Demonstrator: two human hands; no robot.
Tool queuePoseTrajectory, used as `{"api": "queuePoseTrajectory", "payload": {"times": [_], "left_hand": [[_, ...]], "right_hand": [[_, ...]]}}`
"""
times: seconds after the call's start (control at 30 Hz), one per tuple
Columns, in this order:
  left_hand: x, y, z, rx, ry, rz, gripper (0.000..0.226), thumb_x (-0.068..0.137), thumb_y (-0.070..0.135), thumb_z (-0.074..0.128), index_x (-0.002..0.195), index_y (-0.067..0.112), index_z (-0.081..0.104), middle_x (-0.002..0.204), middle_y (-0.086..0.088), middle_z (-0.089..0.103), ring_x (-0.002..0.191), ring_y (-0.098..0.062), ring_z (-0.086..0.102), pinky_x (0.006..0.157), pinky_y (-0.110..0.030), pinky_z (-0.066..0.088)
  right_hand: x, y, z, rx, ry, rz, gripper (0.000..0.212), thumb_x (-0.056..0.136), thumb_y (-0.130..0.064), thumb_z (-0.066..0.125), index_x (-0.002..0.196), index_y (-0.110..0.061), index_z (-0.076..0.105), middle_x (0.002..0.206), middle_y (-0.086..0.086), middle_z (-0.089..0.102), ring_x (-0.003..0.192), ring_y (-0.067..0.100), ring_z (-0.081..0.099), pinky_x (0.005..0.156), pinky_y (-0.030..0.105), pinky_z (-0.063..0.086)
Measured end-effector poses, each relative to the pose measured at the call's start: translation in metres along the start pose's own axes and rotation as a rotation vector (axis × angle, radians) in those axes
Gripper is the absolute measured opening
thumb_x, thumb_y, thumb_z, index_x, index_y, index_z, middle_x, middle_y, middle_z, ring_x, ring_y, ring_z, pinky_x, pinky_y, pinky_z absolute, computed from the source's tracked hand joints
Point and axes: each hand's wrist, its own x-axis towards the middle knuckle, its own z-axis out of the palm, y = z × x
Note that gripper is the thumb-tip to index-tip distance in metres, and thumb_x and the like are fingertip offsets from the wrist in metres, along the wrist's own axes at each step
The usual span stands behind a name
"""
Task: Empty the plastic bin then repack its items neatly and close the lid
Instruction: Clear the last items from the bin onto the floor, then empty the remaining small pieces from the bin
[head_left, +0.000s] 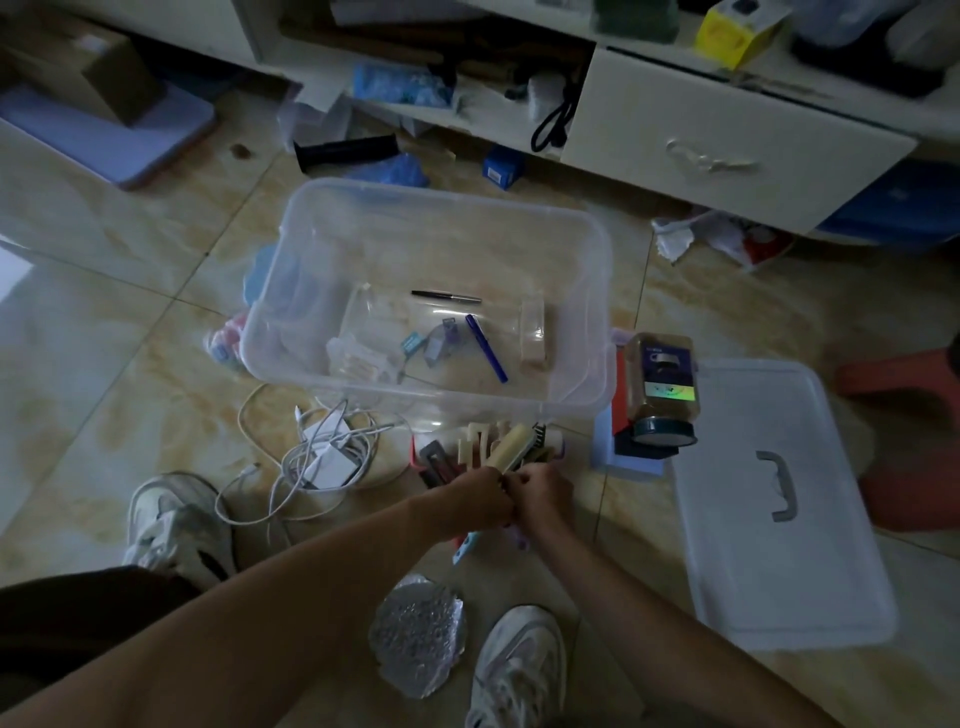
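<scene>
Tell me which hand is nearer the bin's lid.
Right. The right hand grips the hair clips, just left of the lid; the left hand sits farther left.

Clear, colourless plastic bin (582, 228) holding a blue pen (487, 348) and a black-and-silver pen (445, 296). Frosted white lid (779, 519) with grey handle (779, 486); white tangle of cables (317, 457); cream, black and dark red clips (493, 449); brown jar (660, 384) with dark teal cap. Glossy beige floor (130, 291) marbled with tan, plus crinkled silver foil (418, 634) and white-grey sneakers (519, 670).
</scene>
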Motion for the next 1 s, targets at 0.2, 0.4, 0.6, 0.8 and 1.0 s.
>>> {"api": "queuePoseTrajectory", "payload": {"times": [0.2, 0.4, 0.6, 0.8, 1.0], "left_hand": [[-0.014, 0.015, -0.009, 0.185, 0.022, -0.005, 0.005, 0.095, 0.021, 0.055, 0.096, 0.016, 0.057, 0.084, 0.000, 0.059, 0.076, -0.017, 0.062, 0.074, -0.033, 0.058], [-0.046, 0.069, -0.078, 0.231, 0.047, 0.135, 0.024, 0.098, 0.011, 0.052, 0.112, -0.002, 0.065, 0.102, -0.015, 0.072, 0.082, -0.023, 0.069, 0.081, -0.036, 0.058], [-0.050, 0.094, -0.171, 0.325, 0.379, 0.186, 0.025, 0.095, 0.011, 0.050, 0.110, 0.007, 0.069, 0.105, -0.011, 0.073, 0.086, -0.024, 0.071, 0.076, -0.032, 0.059], [-0.011, 0.029, -0.227, 0.466, 0.564, -0.019, 0.032, 0.095, 0.013, 0.053, 0.124, 0.002, 0.062, 0.129, -0.016, 0.061, 0.117, -0.031, 0.060, 0.099, -0.030, 0.047], [0.030, -0.023, -0.252, 0.445, 0.401, -0.194, 0.053, 0.094, 0.016, 0.059, 0.143, 0.009, 0.040, 0.136, -0.015, 0.051, 0.122, -0.029, 0.053, 0.102, -0.036, 0.046]], "right_hand": [[-0.007, -0.006, -0.026, -0.127, -0.217, -0.086, 0.017, 0.094, -0.014, 0.059, 0.103, -0.006, 0.072, 0.100, 0.011, 0.073, 0.074, 0.014, 0.058, 0.050, 0.015, 0.038], [-0.008, -0.083, -0.113, -0.195, -0.401, -0.207, 0.020, 0.100, -0.024, 0.055, 0.097, -0.012, 0.070, 0.086, 0.006, 0.074, 0.077, 0.020, 0.073, 0.070, 0.031, 0.057], [0.019, -0.188, -0.171, -0.105, -0.326, -0.315, 0.024, 0.099, -0.015, 0.051, 0.099, -0.002, 0.072, 0.093, 0.015, 0.076, 0.074, 0.024, 0.075, 0.065, 0.029, 0.055], [0.112, -0.219, -0.113, -0.314, -0.308, -0.230, 0.023, 0.098, -0.012, 0.051, 0.104, -0.001, 0.070, 0.096, 0.016, 0.076, 0.084, 0.027, 0.076, 0.079, 0.036, 0.060], [0.191, -0.186, -0.035, -0.696, -0.218, -0.184, 0.017, 0.093, -0.015, 0.056, 0.107, -0.007, 0.064, 0.103, 0.016, 0.069, 0.085, 0.029, 0.068, 0.063, 0.031, 0.051]]}}
